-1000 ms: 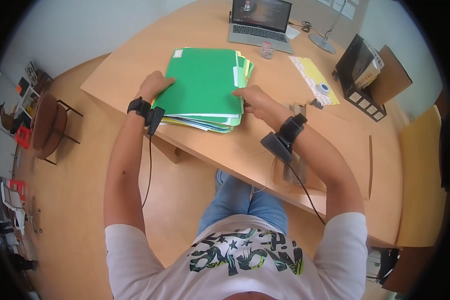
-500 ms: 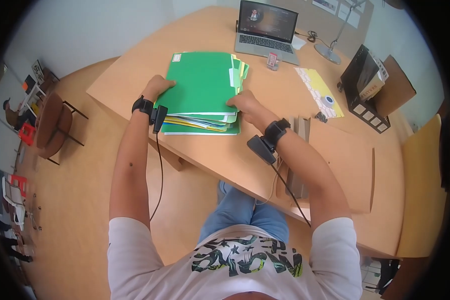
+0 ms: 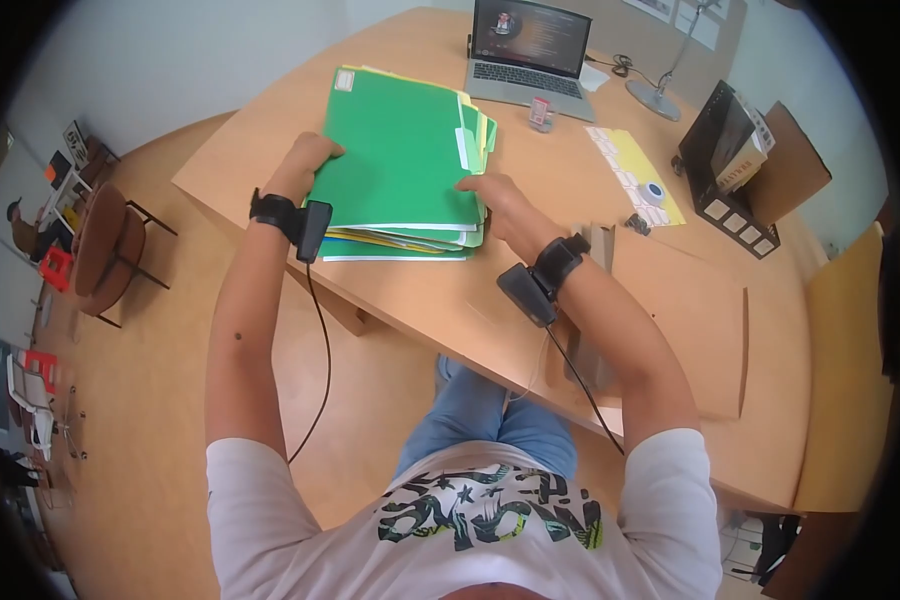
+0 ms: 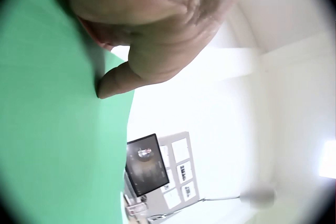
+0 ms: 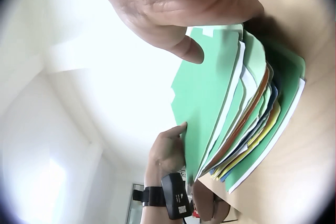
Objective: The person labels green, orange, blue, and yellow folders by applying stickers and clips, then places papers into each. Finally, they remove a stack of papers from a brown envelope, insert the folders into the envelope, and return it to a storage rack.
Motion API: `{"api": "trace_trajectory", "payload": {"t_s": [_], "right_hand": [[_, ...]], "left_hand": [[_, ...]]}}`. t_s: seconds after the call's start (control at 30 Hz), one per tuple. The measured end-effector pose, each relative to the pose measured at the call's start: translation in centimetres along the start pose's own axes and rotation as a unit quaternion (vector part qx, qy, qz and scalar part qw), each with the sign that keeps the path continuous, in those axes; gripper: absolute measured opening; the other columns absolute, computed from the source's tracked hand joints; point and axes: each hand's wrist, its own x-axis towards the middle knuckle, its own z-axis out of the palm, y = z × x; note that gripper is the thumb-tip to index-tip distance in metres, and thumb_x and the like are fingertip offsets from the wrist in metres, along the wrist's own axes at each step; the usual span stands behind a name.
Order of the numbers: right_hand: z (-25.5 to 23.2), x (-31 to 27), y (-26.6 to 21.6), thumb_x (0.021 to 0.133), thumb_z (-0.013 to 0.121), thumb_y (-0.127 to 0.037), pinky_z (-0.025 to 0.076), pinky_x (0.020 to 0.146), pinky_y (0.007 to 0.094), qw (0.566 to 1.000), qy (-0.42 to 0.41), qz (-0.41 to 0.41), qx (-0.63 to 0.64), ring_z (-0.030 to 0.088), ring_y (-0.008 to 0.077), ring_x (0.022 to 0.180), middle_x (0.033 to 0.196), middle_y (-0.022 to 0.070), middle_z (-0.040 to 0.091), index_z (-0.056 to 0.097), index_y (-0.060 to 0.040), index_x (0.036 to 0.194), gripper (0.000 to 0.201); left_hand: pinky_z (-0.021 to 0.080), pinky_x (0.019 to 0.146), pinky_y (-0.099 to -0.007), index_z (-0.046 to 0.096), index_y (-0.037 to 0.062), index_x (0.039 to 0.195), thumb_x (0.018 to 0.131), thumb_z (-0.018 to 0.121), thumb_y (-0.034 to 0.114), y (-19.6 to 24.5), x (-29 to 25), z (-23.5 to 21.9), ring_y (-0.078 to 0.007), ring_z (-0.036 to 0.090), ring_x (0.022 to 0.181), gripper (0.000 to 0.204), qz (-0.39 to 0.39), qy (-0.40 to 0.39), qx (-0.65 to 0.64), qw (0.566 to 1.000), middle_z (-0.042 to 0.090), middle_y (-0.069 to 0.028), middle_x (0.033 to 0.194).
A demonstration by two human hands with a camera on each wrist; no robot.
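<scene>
A thick stack of folders [image 3: 400, 160], green on top with yellow, blue and white ones beneath, is tilted up off the wooden table [image 3: 450, 300], its near edge low. My left hand [image 3: 305, 160] grips the stack's left edge, thumb lying on the green cover [image 4: 52, 129]. My right hand [image 3: 500, 205] holds the right edge by the tabs, thumb on top. In the right wrist view the folders [image 5: 236, 119] fan apart, with my left hand [image 5: 168, 153] beyond them.
An open laptop [image 3: 525, 50] stands at the far edge, with a small pink object [image 3: 540, 112] before it. To the right lie a yellow label sheet [image 3: 635, 170], a tape roll [image 3: 653, 192] and a black file organiser [image 3: 735, 170]. A chair [image 3: 100, 250] stands left.
Both hands have kept hold of the stack and tipped its far side upward; it lay flatter on the table before.
</scene>
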Motion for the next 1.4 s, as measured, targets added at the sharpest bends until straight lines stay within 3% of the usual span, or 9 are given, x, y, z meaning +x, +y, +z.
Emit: {"api": "trace_trajectory", "payload": {"t_s": [0.23, 0.3, 0.43, 0.63, 0.97, 1.07, 1.23, 1.33, 1.4], "right_hand": [[-5.3, -0.2, -1.1, 0.084, 0.069, -0.023, 0.045, 0.092, 0.0334, 0.987, -0.045, -0.157, 0.016, 0.057, 0.02, 0.106, 0.117, 0.0111, 0.058, 0.048, 0.0033, 0.125, 0.052], [-5.2, -4.1, -3.3, 0.084, 0.07, -0.025, 0.043, 0.093, 0.0312, 0.965, -0.133, -0.215, 0.074, 0.056, 0.0187, 0.109, 0.117, 0.0112, 0.058, 0.047, 0.0025, 0.126, 0.055], [-7.0, -6.4, -3.0, 0.077, 0.071, -0.009, 0.041, 0.097, 0.0343, 0.958, -0.101, -0.268, -0.007, 0.056, 0.0215, 0.107, 0.116, 0.0086, 0.059, 0.045, -0.0009, 0.127, 0.057], [-8.7, -9.5, -1.7, 0.079, 0.072, -0.024, 0.037, 0.097, 0.0317, 0.937, -0.142, -0.308, -0.09, 0.052, 0.017, 0.108, 0.116, 0.0065, 0.056, 0.048, -0.0002, 0.125, 0.058], [-7.3, -13.3, -4.0, 0.068, 0.08, -0.052, 0.041, 0.097, 0.0351, 0.905, -0.033, -0.41, -0.108, 0.049, 0.0209, 0.116, 0.121, 0.0097, 0.053, 0.039, -0.0029, 0.134, 0.092], [-7.0, -13.8, -5.4, 0.067, 0.082, -0.048, 0.039, 0.1, 0.0356, 0.831, 0.059, -0.55, -0.062, 0.046, 0.0222, 0.121, 0.126, 0.0116, 0.049, 0.029, -0.0034, 0.14, 0.101], [-6.6, -15.9, -9.8, 0.066, 0.078, -0.055, 0.032, 0.106, 0.0433, 0.577, 0.195, -0.755, -0.243, 0.039, 0.0284, 0.127, 0.134, 0.0152, 0.044, 0.027, -0.0045, 0.144, 0.106], [-4.6, -18.3, -11.9, 0.062, 0.077, -0.059, 0.028, 0.11, 0.0439, 0.435, 0.228, -0.769, -0.41, 0.035, 0.0342, 0.132, 0.144, 0.0155, 0.033, 0.021, -0.0063, 0.147, 0.114], [-2.1, -20.2, -12.5, 0.066, 0.074, -0.059, 0.032, 0.105, 0.0444, 0.393, 0.212, -0.715, -0.538, 0.04, 0.0333, 0.126, 0.135, 0.0172, 0.042, 0.028, -0.004, 0.143, 0.105]], "left_hand": [[0.051, 0.079, -0.0317, 0.048, -0.0093, 0.12, 0.087, 0.057, 0.004, 0.6, -7.0, 1.5, -0.0208, 0.061, 0.091, 0.037, 0.228, -0.023, -0.231, 0.946, 0.061, -0.0134, 0.106], [0.048, 0.085, -0.0309, 0.047, -0.0055, 0.123, 0.087, 0.059, 0.006, 0.0, -10.1, 3.2, -0.0198, 0.059, 0.098, 0.039, 0.282, 0.011, -0.219, 0.934, 0.06, -0.0114, 0.109], [0.039, 0.098, -0.0326, 0.04, -0.0014, 0.131, 0.087, 0.058, 0.005, -2.2, -14.9, 6.1, -0.0189, 0.049, 0.115, 0.048, 0.373, 0.071, -0.155, 0.912, 0.053, -0.0112, 0.122], [0.029, 0.104, -0.0352, 0.029, 0.0011, 0.137, 0.086, 0.057, 0.006, -4.4, -17.5, 8.7, -0.0204, 0.039, 0.121, 0.058, 0.377, 0.04, -0.232, 0.896, 0.041, -0.011, 0.131], [0.036, 0.099, -0.0327, 0.033, -0.0001, 0.135, 0.086, 0.07, 0.027, 0.6, -19.3, 8.2, -0.0189, 0.045, 0.116, 0.067, 0.472, 0.148, -0.197, 0.847, 0.045, -0.0109, 0.127], [0.044, 0.091, -0.0291, 0.038, 0.0011, 0.129, 0.082, 0.075, 0.021, 2.0, -19.6, 7.7, -0.0161, 0.053, 0.106, 0.063, 0.406, 0.096, -0.208, 0.885, 0.052, -0.0089, 0.117], [0.046, 0.09, -0.0288, 0.04, 0.0008, 0.127, 0.081, 0.076, 0.016, 2.3, -19.4, 7.9, -0.0162, 0.055, 0.104, 0.06, 0.412, 0.098, -0.211, 0.881, 0.054, -0.0091, 0.115], [0.046, 0.09, -0.029, 0.038, 0.0007, 0.128, 0.08, 0.076, 0.015, 2.0, -18.8, 7.6, -0.0168, 0.055, 0.105, 0.062, 0.415, 0.073, -0.212, 0.882, 0.054, -0.0096, 0.115], [0.045, 0.092, -0.0309, 0.036, 0.0005, 0.13, 0.08, 0.076, 0.016, 1.9, -18.9, 7.5, -0.018, 0.053, 0.109, 0.066, 0.423, 0.061, -0.203, 0.881, 0.052, -0.0109, 0.119]]}}
